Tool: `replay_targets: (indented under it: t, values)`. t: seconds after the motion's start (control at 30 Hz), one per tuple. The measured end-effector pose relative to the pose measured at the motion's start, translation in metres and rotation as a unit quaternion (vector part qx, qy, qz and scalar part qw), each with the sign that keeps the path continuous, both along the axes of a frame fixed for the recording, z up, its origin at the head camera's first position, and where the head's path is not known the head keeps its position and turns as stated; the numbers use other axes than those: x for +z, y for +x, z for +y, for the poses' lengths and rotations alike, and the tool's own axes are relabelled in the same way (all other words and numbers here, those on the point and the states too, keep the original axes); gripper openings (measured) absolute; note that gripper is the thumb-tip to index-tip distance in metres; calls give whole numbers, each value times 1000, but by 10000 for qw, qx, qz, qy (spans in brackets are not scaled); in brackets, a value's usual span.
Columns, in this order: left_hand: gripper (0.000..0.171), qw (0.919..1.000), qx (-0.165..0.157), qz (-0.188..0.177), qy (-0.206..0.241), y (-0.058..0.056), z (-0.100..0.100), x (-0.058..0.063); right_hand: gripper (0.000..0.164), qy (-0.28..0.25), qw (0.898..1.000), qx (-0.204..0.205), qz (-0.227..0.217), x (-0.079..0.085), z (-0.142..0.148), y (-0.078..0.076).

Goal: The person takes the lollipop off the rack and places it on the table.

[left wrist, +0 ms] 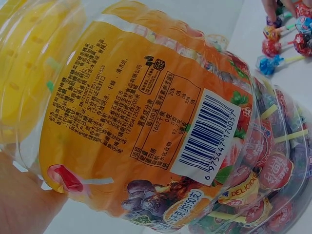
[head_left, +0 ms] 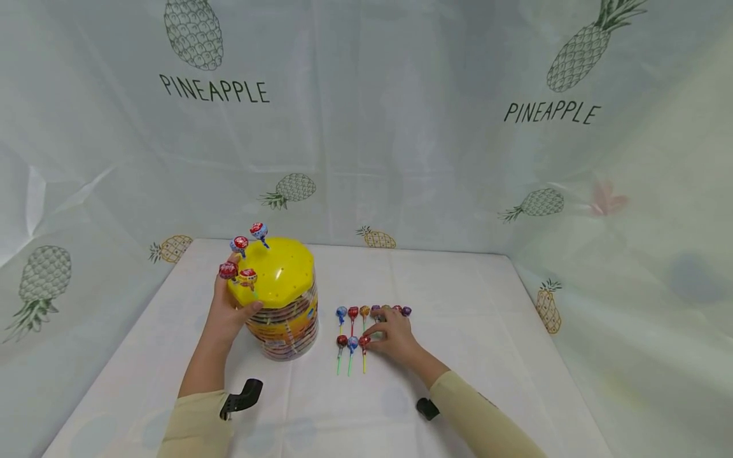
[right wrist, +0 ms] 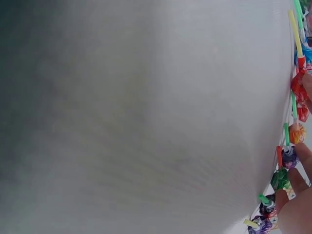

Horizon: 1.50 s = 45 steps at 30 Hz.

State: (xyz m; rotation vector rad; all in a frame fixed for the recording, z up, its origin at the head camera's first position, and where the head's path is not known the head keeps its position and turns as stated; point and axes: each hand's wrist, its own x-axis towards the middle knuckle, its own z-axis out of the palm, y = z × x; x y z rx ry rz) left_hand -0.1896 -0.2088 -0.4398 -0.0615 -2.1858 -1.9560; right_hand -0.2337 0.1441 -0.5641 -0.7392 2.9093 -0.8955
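Observation:
A clear plastic jar [head_left: 289,324] with an orange label and a yellow lid [head_left: 289,261] stands tilted at the left. My left hand [head_left: 229,312] grips it near the lid, thumb in front and most fingers hidden behind. Several wrapped lollipops [head_left: 259,230] stick up from the lid's left side. More lollipops [left wrist: 258,195] show through the jar's lower part in the left wrist view. My right hand [head_left: 395,337] pinches the head of a red lollipop [head_left: 364,342] at the right end of the nearer row, its other fingers over the farther row.
Two rows of lollipops lie on the white-covered table [head_left: 458,305], right of the jar, their sticks toward me. A blue lollipop [head_left: 342,312] starts the farther row and a purple one [head_left: 406,311] ends it. A pineapple-print sheet [head_left: 401,127] hangs behind and around the table.

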Motion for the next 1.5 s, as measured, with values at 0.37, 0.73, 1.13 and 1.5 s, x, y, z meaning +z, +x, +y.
replay_targets:
  t: [0.37,0.73,1.13,1.5]
  values:
    - [88,10000,-25,42,-35,1,-2,2,26,-751,9971,-61,-58,51,-8,-7]
    - [88,9999,-77,-63,70,1,2,2,34,-2460,9672,533,-339,134,-29,-17]
    - [87,9999,-122,-84,79,0,4,2,39,-3074,9443,1137,-278,194,-87,-33]
    - [89,9998,-110,-121,58,3,2,3,31,-3365,9294,1469,-374,216,-138,-34]
